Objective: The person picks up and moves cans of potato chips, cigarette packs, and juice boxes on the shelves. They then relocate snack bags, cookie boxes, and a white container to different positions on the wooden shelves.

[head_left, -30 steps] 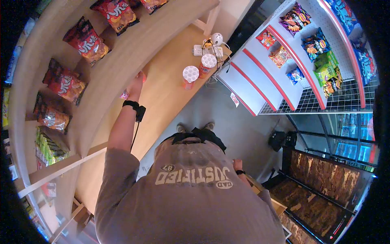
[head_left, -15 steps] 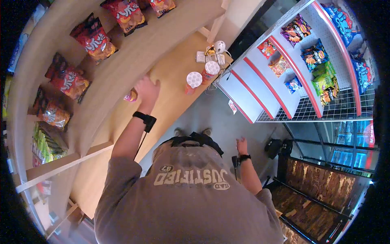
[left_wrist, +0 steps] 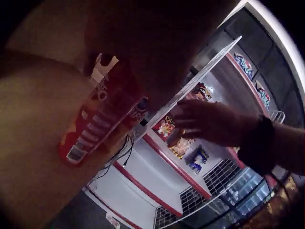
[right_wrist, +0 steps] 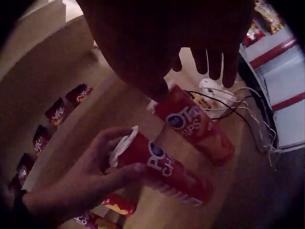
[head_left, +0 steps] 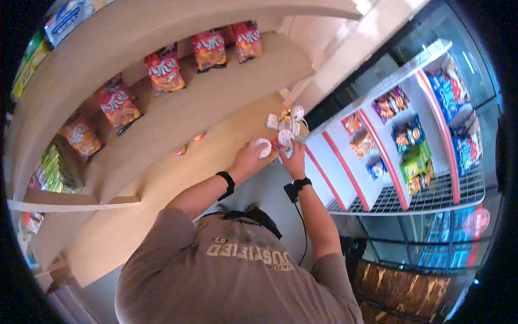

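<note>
My left hand [head_left: 247, 162] grips a red chip can near its white lid [head_left: 264, 147]; the right wrist view shows fingers and thumb [right_wrist: 86, 179] around the top of this can [right_wrist: 167, 174]. In the left wrist view the can [left_wrist: 95, 126] stands on the wooden surface. A second red can [right_wrist: 202, 131] stands beside it. My right hand [head_left: 294, 163] is over that can's lid [head_left: 285, 137], fingers spread and fairly straight [right_wrist: 167, 38]; whether the thumb touches the lid I cannot tell.
White power strips and cables [head_left: 286, 123] lie just behind the cans. Two small packs [head_left: 181, 150] rest on the wooden table [head_left: 156, 173] at left. Red snack bags [head_left: 164, 73] line the shelf above; a white rack [head_left: 345, 178] with snacks stands at right.
The left hand has moved from the small packs across to the nearer can and grips it. The right hand has come up from beside the body to the second can. The head view has shifted.
</note>
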